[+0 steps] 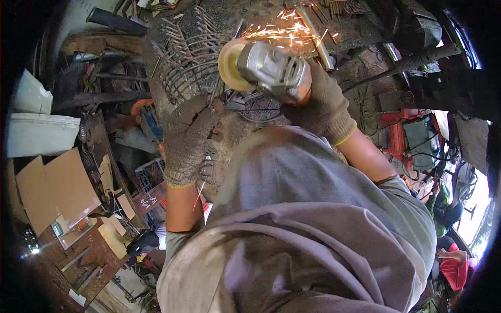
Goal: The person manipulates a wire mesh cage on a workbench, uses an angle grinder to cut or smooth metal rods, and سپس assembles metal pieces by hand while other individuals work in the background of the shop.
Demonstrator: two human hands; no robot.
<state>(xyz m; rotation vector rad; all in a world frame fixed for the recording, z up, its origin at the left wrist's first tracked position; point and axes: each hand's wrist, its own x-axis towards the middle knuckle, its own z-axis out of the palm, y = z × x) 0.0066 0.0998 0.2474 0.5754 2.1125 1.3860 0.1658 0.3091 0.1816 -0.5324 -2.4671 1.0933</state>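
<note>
Head view, right hand [323, 104] grips grinder [271, 68] — workpiece hidden

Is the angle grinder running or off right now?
Running: orange sparks spray from beside the angle grinder, gripped by the gloved right hand.

I see a dark, rough bench [360, 68]. On it lies a bundle of bent metal rods [188, 57]; right of the rods lies a long metal bar [315, 36], and thin rods [334, 8] lie behind this bar.
</note>
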